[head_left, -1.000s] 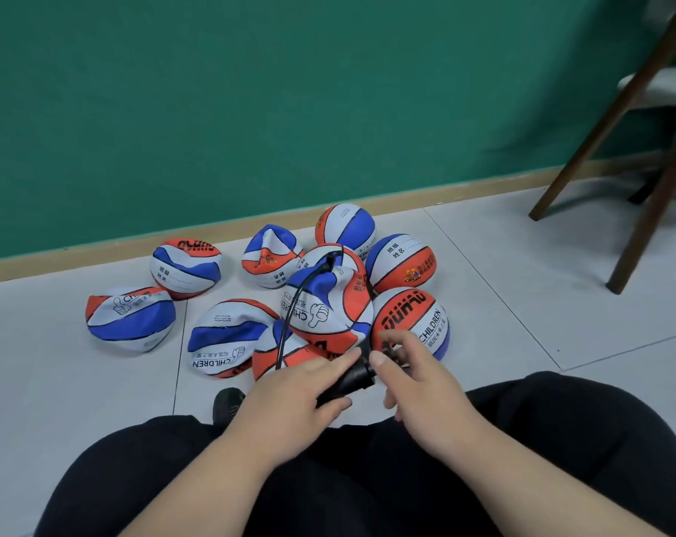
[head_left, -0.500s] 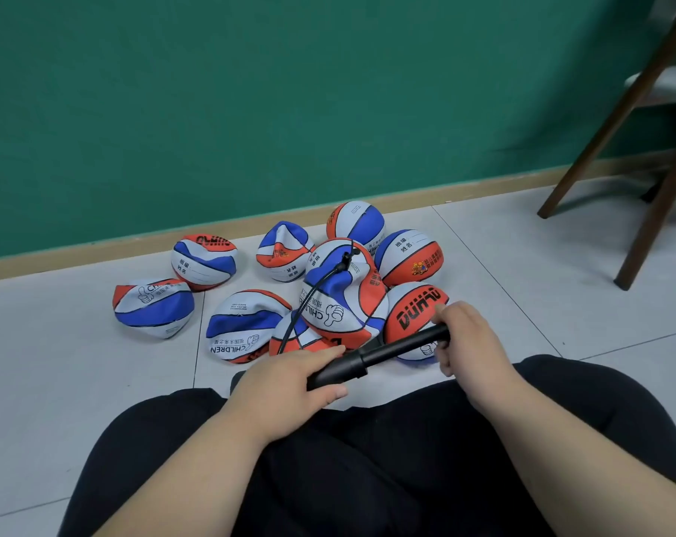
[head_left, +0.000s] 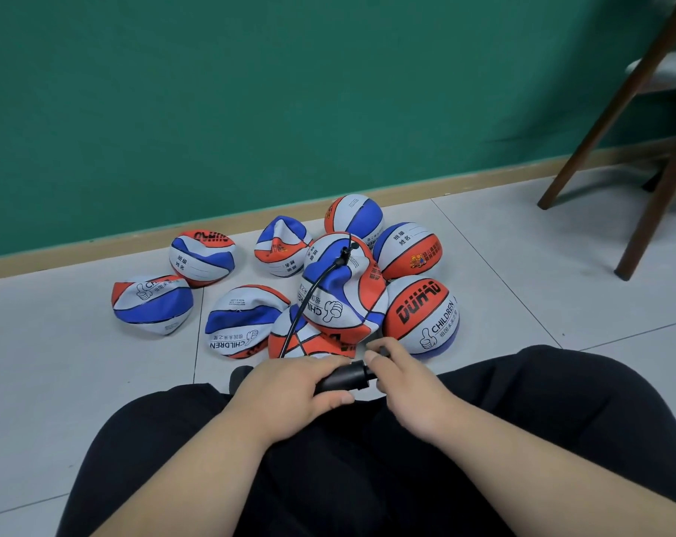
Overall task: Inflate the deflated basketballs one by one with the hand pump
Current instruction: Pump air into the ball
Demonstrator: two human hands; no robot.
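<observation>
Your left grip (head_left: pixel 290 385) is wrapped round the barrel of the hand pump (head_left: pixel 344 377), held just above your knees. Your right grip (head_left: pixel 406 385) curls over the pump's handle end, close against the barrel. The black hose (head_left: pixel 313 284) runs from the pump to the crumpled basketball (head_left: pixel 340 304) just beyond it. The other basketballs (head_left: pixel 152 304) lie on the floor (head_left: pixel 57 381) beyond the pump.
</observation>
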